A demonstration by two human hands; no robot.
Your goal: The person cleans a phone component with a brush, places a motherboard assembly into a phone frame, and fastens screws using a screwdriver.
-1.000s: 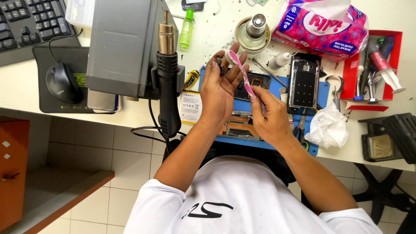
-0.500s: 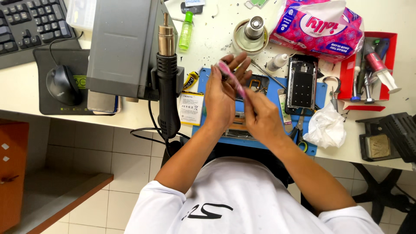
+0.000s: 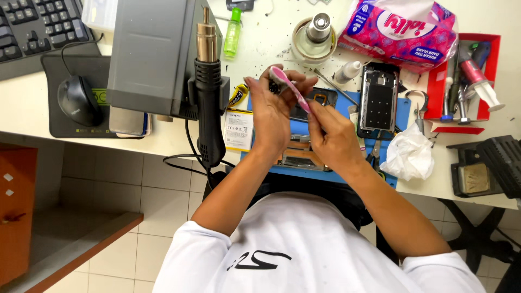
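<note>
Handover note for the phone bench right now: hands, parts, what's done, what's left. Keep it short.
Left hand: raised over the blue mat, holding a small dark part at the fingertips.
Right hand: holds a pink brush, its head on that part.
Parts: an opened phone frame lies on the mat to the right; another piece lies on the mat under the hands; a battery lies at the mat's left edge. The hot-air gun sits in its holder.
Done: phone is apart.
Left: brushing is in progress; nothing is reassembled.
</note>
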